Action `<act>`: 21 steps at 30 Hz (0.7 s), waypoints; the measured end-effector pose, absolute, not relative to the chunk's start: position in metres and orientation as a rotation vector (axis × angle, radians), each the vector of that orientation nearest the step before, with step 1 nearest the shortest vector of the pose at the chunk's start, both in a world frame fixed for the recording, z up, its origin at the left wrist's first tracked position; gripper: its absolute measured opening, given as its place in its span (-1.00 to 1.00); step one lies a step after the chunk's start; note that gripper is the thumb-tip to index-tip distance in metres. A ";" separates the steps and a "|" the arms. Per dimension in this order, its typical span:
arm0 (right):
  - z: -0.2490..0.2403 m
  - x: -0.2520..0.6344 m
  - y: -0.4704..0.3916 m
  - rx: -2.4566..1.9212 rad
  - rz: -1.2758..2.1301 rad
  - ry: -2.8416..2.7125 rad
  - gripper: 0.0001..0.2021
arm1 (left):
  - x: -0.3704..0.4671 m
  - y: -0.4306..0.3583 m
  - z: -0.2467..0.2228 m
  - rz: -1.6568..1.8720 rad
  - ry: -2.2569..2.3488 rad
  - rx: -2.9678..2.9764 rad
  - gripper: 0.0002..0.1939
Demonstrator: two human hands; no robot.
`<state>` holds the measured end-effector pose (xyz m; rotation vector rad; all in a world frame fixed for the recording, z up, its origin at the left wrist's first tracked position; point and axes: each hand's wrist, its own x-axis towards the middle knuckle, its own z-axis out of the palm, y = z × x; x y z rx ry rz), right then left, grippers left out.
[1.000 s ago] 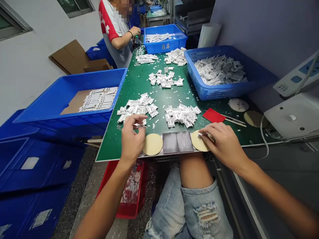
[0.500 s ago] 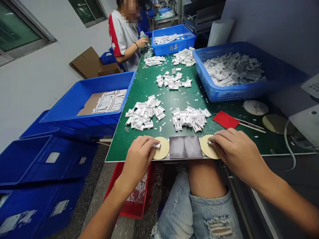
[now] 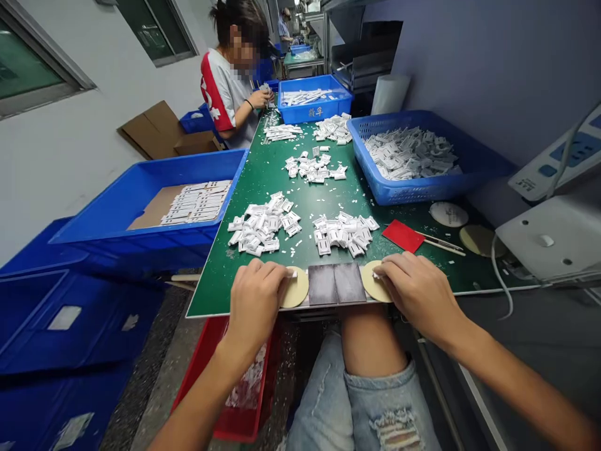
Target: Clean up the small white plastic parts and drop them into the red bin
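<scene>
My left hand [image 3: 257, 291] pinches a small white plastic piece [image 3: 293, 274] over the left pale yellow disc [image 3: 297, 293] at the table's front edge. Over the right yellow disc [image 3: 374, 289], my right hand [image 3: 413, 285] has its fingertips closed on another small white plastic piece [image 3: 375, 275]; most of that piece is hidden. Two dark grey, scuffed square pads [image 3: 322, 285] lie side by side between the discs. Beyond my hands are a left heap of white plastic pieces [image 3: 263, 225] and a right heap [image 3: 345, 233], the latter with slotted pieces.
A blue perforated basket [image 3: 408, 191] of white pieces stands right on the green table [image 3: 213, 285]. Near it lie a red sheet [image 3: 402, 235] and thin sticks [image 3: 444, 245]. Blue bins [image 3: 141, 237] line the left. A red bin [image 3: 240, 432] sits below. A co-worker [image 3: 230, 88] sits at the far left.
The view has tilted up and shifted a little, so the table scene sits lower and further left. Both hands keep their pinch over the discs. The co-worker's head has come further into view.
</scene>
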<state>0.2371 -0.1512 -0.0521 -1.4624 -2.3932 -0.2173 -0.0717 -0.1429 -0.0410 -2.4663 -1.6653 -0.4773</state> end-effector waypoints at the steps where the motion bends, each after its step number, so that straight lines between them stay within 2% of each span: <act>1: -0.052 0.236 -0.150 -1.451 -0.216 -2.386 -0.84 | -0.071 -0.143 -0.042 -0.484 -1.659 -2.478 -0.85; 7: -0.053 0.233 -0.143 -1.468 -0.138 -2.387 -0.83 | -0.065 -0.141 -0.039 -0.579 -1.730 -2.475 -0.86; 11: -0.049 0.243 -0.167 -1.397 0.078 -2.332 -0.80 | -0.105 -0.154 -0.036 -0.740 -1.965 -2.813 -0.88; 12: -0.047 0.247 -0.175 -1.376 0.180 -2.273 -0.81 | -0.120 -0.158 -0.036 -0.900 -2.110 -2.792 -0.86; 16: -0.035 0.258 -0.186 -1.478 0.481 -1.721 -0.81 | -0.160 -0.165 -0.034 -1.715 -2.587 -1.982 -0.56; 18: -0.033 0.255 -0.174 -1.495 0.575 -1.480 -0.77 | -0.152 -0.160 -0.033 -1.982 -2.616 -1.951 -0.60; 21: -0.039 0.241 -0.152 -1.374 0.773 -1.423 -0.79 | -0.117 -0.146 -0.034 -2.229 -2.463 -2.259 -0.79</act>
